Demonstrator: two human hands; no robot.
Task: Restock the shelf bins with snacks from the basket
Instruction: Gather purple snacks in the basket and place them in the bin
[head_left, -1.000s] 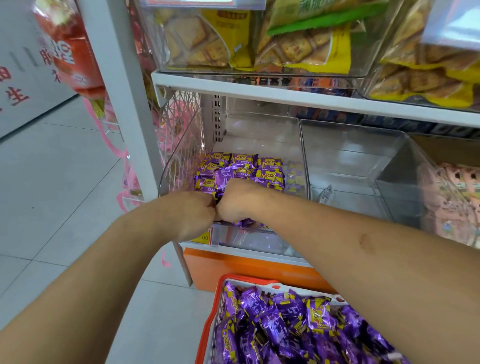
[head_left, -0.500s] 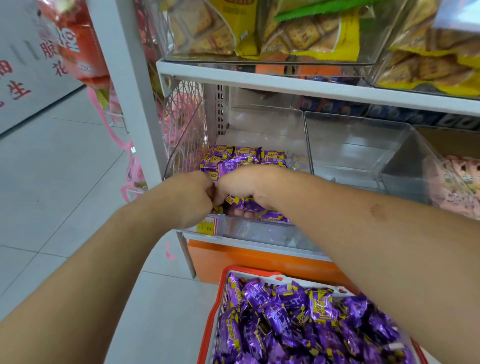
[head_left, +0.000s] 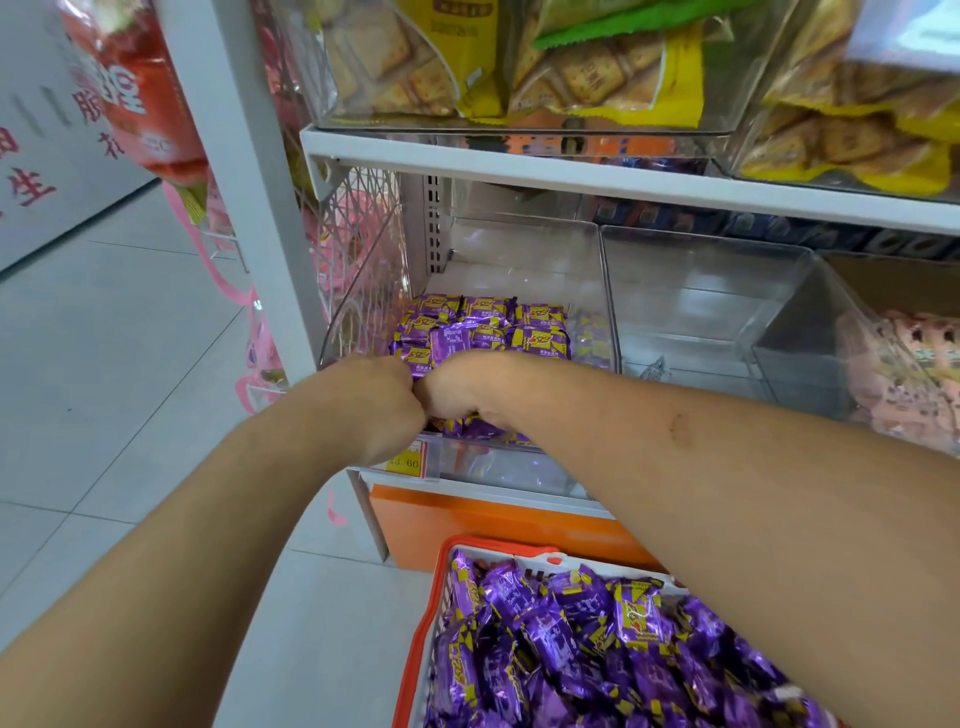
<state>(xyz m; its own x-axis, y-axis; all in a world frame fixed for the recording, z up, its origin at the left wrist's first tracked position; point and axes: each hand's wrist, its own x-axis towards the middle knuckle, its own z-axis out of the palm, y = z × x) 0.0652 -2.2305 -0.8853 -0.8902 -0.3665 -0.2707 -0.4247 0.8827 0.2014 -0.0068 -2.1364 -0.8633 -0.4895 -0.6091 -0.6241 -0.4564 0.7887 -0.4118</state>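
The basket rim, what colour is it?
Red-orange; the basket rim shows best at the bottom of the head view, around the purple snacks.

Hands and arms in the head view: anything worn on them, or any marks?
Both forearms are bare up to the frame edge: no sleeves, gloves, watch or bracelet show. The left hand and right hand show only their backs, with no rings visible. The right forearm carries a small scar-like mark.

Price tag (head_left: 404, 461) on bin front reads "3.60".
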